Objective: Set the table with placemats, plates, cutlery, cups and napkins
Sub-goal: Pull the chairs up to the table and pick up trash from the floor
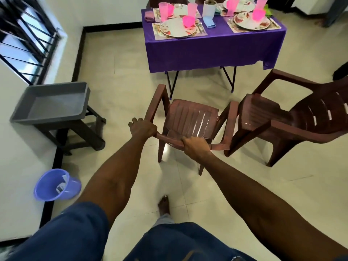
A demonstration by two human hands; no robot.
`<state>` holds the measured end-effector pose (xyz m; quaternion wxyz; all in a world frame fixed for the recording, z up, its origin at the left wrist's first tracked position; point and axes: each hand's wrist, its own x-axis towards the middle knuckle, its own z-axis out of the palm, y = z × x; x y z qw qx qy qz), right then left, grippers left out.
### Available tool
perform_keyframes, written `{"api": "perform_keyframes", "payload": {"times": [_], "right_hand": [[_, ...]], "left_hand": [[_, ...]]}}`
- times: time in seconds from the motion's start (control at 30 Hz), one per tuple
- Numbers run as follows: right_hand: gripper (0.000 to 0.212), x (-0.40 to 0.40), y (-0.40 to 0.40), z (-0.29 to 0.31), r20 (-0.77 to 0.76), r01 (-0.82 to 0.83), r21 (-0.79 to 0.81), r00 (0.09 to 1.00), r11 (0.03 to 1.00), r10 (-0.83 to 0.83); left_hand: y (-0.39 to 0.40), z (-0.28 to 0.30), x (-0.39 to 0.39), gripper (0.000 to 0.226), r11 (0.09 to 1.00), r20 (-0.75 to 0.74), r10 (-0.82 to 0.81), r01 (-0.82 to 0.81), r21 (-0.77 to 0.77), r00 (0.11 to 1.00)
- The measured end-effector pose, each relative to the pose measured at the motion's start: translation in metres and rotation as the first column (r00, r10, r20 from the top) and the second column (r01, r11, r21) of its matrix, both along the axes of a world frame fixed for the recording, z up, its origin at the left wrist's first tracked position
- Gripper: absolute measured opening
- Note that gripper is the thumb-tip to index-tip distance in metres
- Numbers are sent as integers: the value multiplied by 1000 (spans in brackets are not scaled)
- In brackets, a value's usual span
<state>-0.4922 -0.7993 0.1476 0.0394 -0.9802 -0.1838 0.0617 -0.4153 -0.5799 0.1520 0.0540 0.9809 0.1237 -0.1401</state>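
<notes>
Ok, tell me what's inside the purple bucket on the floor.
The purple bucket lies tipped toward the camera; a crumpled white scrap sits inside. The bucket's wall hides anything deeper, and the scrap is too small to identify.

Both arms outstretched; left hand (142,128), right hand (196,146) gripping.

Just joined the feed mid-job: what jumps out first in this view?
Both hands, left and right, grip the back of a brown plastic chair at centre frame. Beyond it stands the purple-clothed table, laid with plates and pink cups. A second brown chair sits to the right.
</notes>
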Motion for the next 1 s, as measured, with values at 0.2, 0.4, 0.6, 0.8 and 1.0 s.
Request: {"api": "perform_keyframes", "payload": {"times": [0.2, 0.4, 0.6, 0.8, 1.0], "right_hand": [[20, 15, -31, -3, 9, 0, -10, 1000, 1000, 0], [22, 44, -80, 1, 61, 37, -62, 998, 997, -33], [23, 102, -127, -3, 98, 105, -121, 991, 987, -93], [24, 172, -167, -10, 97, 85, -152, 993, 985, -71], [23, 223, -211, 0, 32, 110, -190, 994, 976, -105]], "left_hand": [[-26, 0, -1, 54, 1000, -17, -18, 18, -1, 1000], [-75, -1, 11, 58, 994, 46, -20, 25, -103, 999], [-121, -3, 46, 61, 985, 177, -120, 139, -101, 977], [-154, -13, 100, 62, 970, 164, -188, 210, -126, 968], [-184, -1, 132, 73, 902, 83, -368, 377, -208, 926]]}}
